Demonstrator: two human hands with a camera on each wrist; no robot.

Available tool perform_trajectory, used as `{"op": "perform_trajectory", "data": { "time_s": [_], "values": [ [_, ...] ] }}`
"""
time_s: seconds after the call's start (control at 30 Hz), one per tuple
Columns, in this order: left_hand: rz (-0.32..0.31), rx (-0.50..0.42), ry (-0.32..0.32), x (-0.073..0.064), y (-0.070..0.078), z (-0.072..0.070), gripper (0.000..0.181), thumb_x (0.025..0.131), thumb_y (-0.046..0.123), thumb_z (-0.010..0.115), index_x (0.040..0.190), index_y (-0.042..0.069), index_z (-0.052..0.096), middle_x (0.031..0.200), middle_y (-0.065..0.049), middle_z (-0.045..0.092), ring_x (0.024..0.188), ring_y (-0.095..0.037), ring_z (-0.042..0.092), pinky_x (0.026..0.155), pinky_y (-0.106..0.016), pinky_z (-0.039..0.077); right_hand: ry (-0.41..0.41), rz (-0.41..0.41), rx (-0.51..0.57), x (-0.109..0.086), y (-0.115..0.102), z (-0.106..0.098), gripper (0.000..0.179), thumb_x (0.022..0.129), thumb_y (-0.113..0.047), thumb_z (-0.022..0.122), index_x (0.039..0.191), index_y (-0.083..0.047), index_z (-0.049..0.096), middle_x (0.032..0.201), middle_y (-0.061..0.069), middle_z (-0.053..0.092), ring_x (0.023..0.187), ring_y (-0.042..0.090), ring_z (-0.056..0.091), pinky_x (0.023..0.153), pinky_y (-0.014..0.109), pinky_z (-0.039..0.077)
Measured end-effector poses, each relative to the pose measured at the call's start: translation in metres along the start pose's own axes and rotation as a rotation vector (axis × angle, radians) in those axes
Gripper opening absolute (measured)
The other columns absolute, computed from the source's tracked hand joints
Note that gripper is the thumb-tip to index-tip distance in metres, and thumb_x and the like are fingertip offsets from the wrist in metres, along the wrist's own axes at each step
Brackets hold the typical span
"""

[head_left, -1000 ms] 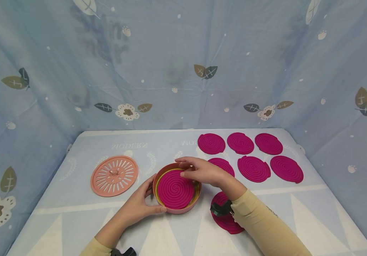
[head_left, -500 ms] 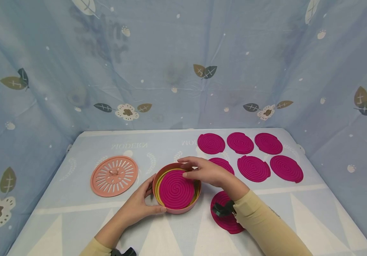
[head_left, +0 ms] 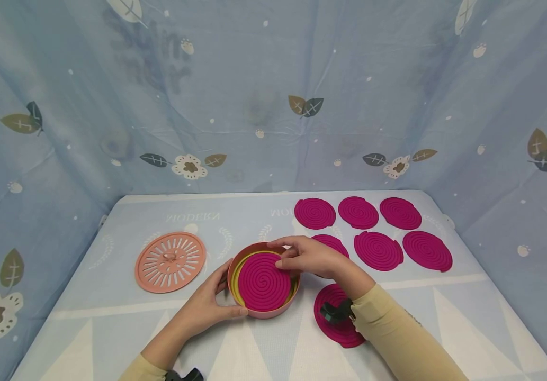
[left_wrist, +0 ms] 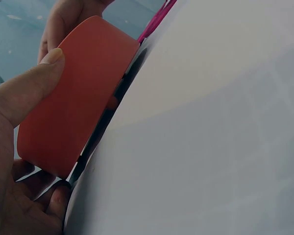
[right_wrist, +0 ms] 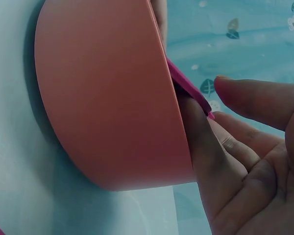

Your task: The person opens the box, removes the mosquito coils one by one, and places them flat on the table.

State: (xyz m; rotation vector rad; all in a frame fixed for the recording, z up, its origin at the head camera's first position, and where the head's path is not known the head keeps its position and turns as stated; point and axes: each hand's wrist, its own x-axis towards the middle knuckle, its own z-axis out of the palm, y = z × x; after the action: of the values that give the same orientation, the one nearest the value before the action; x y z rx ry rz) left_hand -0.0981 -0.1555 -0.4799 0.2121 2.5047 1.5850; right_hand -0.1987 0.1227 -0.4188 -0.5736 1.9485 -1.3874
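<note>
A round salmon-pink mosquito coil holder (head_left: 265, 314) stands on the table with a yellow ring inside its rim. One magenta mosquito coil (head_left: 262, 283) lies in it, its upper right side near the rim. My left hand (head_left: 211, 309) grips the holder from the left, thumb on the near wall and fingers around the far left side. My right hand (head_left: 313, 257) is at the right rim. In the right wrist view, one finger reaches inside the rim beneath the raised coil edge (right_wrist: 193, 90); the thumb (right_wrist: 255, 95) stands apart from it.
Several magenta coils (head_left: 378, 251) lie in rows at the back right. Another coil (head_left: 332, 336) sits partly beneath the right wrist camera. A slotted salmon lid (head_left: 168, 280) with a small knob lies left of the holder. Patterned blue fabric (head_left: 254, 95) hangs around the table.
The coil in the holder has shifted slightly right, along with my right hand, whose fingers have drawn a little toward the rim. My left hand and the holder stay still.
</note>
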Motion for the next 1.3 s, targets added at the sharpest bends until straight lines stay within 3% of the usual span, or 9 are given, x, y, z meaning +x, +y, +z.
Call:
{"op": "perform_trajectory", "data": {
  "time_s": [0.4,0.97,1.3],
  "values": [
    [-0.012,0.018,0.006,-0.001,0.002,0.0,0.114,0.061,0.044,0.094,0.154,0.03,0.03,0.149,0.009,0.04,0.128,-0.015,0.051,0.11,-0.037,0.037,0.021,0.036,-0.029,-0.002,-0.001,0.003,0.046,0.091,-0.012,0.072,0.135,-0.01,0.059,0.093,0.009,0.071,0.073,0.02,0.068,0.067,0.036,0.06],
    [-0.013,0.019,0.0,0.0,0.002,-0.001,0.114,0.062,0.047,0.093,0.154,0.029,0.03,0.149,0.009,0.04,0.128,-0.015,0.051,0.11,-0.039,0.037,0.056,0.026,0.018,-0.003,-0.001,0.001,0.045,0.09,-0.011,0.072,0.134,-0.012,0.06,0.09,0.012,0.071,0.07,0.018,0.066,0.067,0.037,0.061],
    [-0.004,0.02,-0.002,-0.001,0.001,-0.001,0.115,0.061,0.046,0.094,0.155,0.028,0.03,0.149,0.007,0.041,0.128,-0.014,0.05,0.112,-0.037,0.035,0.1,0.006,0.106,-0.01,0.0,-0.008,0.049,0.09,-0.007,0.071,0.137,-0.013,0.058,0.096,0.015,0.071,0.073,0.018,0.066,0.067,0.038,0.061]
  ]
}}
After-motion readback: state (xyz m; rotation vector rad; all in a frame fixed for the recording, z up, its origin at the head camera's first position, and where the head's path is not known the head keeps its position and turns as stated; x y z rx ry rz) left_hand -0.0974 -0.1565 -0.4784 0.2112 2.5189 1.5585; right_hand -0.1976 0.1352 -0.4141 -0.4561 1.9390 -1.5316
